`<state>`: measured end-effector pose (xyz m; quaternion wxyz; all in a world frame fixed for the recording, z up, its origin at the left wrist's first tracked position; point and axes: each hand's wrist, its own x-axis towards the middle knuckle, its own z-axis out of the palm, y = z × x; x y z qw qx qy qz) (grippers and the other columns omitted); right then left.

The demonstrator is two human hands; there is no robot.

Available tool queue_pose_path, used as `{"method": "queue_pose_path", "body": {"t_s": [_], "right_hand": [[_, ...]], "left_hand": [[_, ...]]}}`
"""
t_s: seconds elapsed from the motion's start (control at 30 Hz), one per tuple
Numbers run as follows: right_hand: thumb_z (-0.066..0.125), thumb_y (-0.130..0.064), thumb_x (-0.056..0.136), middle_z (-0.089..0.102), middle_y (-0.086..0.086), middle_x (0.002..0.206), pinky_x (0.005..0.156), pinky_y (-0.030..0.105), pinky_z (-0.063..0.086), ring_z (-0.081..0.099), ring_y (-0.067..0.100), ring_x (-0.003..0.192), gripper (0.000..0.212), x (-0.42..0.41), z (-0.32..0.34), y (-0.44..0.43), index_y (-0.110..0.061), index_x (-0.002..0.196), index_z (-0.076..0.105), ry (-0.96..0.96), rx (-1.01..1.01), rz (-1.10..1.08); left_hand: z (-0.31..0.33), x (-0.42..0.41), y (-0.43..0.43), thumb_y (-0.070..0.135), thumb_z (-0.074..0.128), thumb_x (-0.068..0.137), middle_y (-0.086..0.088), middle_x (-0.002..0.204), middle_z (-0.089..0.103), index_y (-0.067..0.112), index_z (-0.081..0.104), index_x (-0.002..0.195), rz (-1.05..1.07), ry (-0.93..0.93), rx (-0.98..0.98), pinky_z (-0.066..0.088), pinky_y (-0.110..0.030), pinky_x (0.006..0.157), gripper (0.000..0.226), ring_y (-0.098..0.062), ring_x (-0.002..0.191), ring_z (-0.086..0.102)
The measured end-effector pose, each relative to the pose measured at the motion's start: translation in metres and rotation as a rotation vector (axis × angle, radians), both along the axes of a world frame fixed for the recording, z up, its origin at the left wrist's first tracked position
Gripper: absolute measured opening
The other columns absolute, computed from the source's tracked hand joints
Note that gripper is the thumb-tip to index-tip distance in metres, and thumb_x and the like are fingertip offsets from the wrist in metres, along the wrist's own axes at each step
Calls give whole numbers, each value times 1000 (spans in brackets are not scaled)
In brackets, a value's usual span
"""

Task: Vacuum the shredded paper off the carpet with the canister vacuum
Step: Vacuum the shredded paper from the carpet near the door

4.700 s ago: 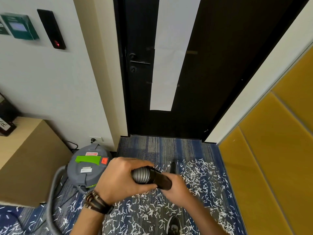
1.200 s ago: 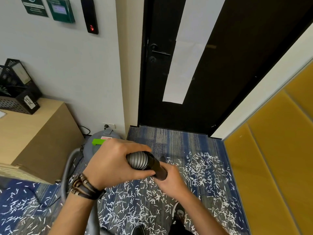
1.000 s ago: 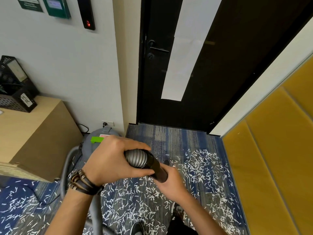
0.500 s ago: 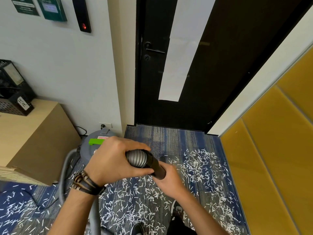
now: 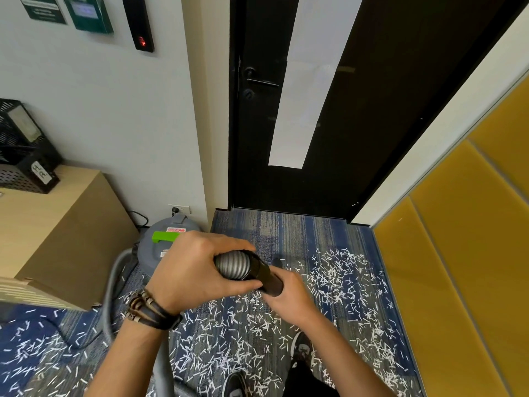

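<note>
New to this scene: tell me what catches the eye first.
White shredded paper litters the blue carpet before the black door. Up front, the left hand grips the ribbed grey hose and the right hand the black tube; the canister vacuum sits left, by the wall.

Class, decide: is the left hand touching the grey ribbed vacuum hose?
Touching. The head view shows the left hand curled round the ribbed hose, thumb beneath.

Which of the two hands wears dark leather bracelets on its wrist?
The left hand, which grips the ribbed grey vacuum hose. Its wrist carries the dark leather bracelets; the right hand, holding the black tube, has a bare wrist.
</note>
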<state>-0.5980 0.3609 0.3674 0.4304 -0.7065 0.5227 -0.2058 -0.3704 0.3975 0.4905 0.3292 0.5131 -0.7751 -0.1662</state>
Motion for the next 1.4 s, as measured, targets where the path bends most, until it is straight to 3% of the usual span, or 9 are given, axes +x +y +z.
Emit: {"method": "queue_pose_path", "body": {"t_s": [0.27,0.5,0.63,0.77,0.87,1.0,1.1,1.23,1.4], "right_hand": [[73,-13,87,70,-3,79,60,19,45,61,5,68,19,-7,-20,10,-30,96,71,10,21,1],[75,-18,84,70,-3,82,61,23,47,62,10,70,22,-11,-19,18,-31,101,71,1,19,-32],[73,-18,82,69,1,81,62,37,50,63,20,72,18,2,-12,17,-28,97,69,-57,-10,-18],[74,-17,83,66,-2,77,61,24,44,56,6,66,30,14,-7,17,-45,86,65,-118,-31,6],[74,-13,83,67,3,78,59,24,42,54,5,64,26,15,-1,16,-36,89,65,-133,-30,36],[75,-14,86,69,6,81,60,32,47,61,19,69,15,4,6,9,-25,94,69,-129,-27,54],[74,-11,86,67,2,78,58,23,43,56,5,62,21,-8,2,1,-30,92,68,-82,-18,35],[76,-14,86,69,1,78,58,24,44,57,3,63,15,-27,-14,1,-23,97,71,-61,17,-8],[75,-10,83,64,-14,69,58,19,40,53,1,61,39,-46,-25,10,-47,78,65,-66,7,-73]], "left_hand": [[-5,1,3,52,98,65,31,92,73,37,80,104,-48,62,67,50,-7,82,45,14,87,68],[5,-1,7,52,98,64,28,93,76,37,80,103,-47,72,27,53,-12,81,46,14,86,69],[18,6,9,56,96,66,29,95,75,36,81,106,-37,51,-2,55,-13,83,47,15,87,69],[26,9,17,64,86,67,26,98,77,35,82,106,6,36,-63,59,-24,82,49,9,88,72],[28,6,20,63,86,68,22,99,78,32,83,107,25,25,-110,59,-27,81,50,5,87,73],[28,1,19,59,89,69,20,102,77,28,82,109,23,13,-142,57,-18,87,52,6,91,72],[21,-9,12,58,88,69,17,101,78,26,83,108,8,13,-121,57,-18,85,50,5,88,72],[-3,-24,2,62,86,70,18,101,78,28,82,108,-15,40,-45,57,-22,84,50,6,91,71],[-16,-41,-1,58,90,70,18,103,78,30,81,109,-95,86,-17,58,-22,86,49,7,94,72]]}}
